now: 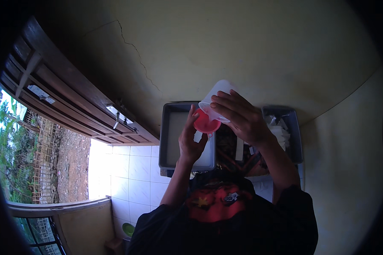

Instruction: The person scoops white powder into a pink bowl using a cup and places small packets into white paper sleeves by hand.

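Observation:
A round red plastic cup or funnel (207, 123) is in my left hand (192, 139), its fingers and thumb curled round the side. What is under its rim is hidden. My right hand (242, 117) grips a translucent white plastic cup (215, 92) and tips it, mouth downward, right above the red piece. The rims overlap in view, so I cannot tell if they touch. Whether anything flows between them is too blurred to see. Below my left hand stands a grey rectangular tub (161, 140) with a pale whitish content filling its bottom.
To the right is another grey tub (300, 144) holding white pieces and clear plastic. Dark patterned cloth (230, 146) lies between the tubs. A plain wall (242, 46) rises behind. At left are an open wooden door (72, 89), white floor tiles (138, 182) and a green bowl (128, 229).

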A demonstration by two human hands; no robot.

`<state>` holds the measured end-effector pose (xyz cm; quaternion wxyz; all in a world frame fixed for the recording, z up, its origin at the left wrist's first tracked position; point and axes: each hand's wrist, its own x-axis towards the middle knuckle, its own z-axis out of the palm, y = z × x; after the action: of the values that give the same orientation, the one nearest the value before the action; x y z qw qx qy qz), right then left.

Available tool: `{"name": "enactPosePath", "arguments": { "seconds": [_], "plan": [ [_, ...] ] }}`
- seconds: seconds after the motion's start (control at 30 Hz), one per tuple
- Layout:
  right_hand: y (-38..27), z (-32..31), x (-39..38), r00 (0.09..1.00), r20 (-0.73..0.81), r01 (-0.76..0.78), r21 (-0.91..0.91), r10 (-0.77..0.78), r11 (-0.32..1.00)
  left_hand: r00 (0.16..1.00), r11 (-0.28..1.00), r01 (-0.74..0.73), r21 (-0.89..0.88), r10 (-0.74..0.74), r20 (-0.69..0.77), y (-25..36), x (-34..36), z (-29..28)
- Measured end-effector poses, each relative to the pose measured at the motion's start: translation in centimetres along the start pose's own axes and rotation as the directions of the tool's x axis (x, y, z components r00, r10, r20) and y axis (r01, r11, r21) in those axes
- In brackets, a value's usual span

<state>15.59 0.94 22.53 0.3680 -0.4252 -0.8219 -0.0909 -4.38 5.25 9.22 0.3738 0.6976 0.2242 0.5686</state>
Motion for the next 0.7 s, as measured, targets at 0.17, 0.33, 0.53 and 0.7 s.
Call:
{"name": "enactPosePath", "arguments": {
  "seconds": [0.17,0.33,0.53,0.7],
  "plan": [
    [-0.1,0.1,0.6,1.0,0.026,0.018,-0.026,-0.017,1.0,1.0,0.999,-0.009,-0.038,0.009,-0.007,-0.2,0.4,-0.2],
    [-0.3,0.2,1.4,0.999,-0.012,0.051,-0.077,-0.052,0.996,0.998,0.998,-0.056,0.005,0.056,0.007,-0.9,0.6,-0.7],
    [-0.2,0.4,1.5,0.998,0.003,0.06,-0.072,-0.059,0.996,0.998,0.997,-0.054,-0.055,0.055,0.008,-1.0,0.9,-0.8],
    [0.0,1.3,1.3,0.999,-0.049,0.019,-0.046,-0.022,0.999,0.999,0.993,-0.029,-0.111,0.027,-0.02,-1.3,0.4,-1.2]
  ]
}}
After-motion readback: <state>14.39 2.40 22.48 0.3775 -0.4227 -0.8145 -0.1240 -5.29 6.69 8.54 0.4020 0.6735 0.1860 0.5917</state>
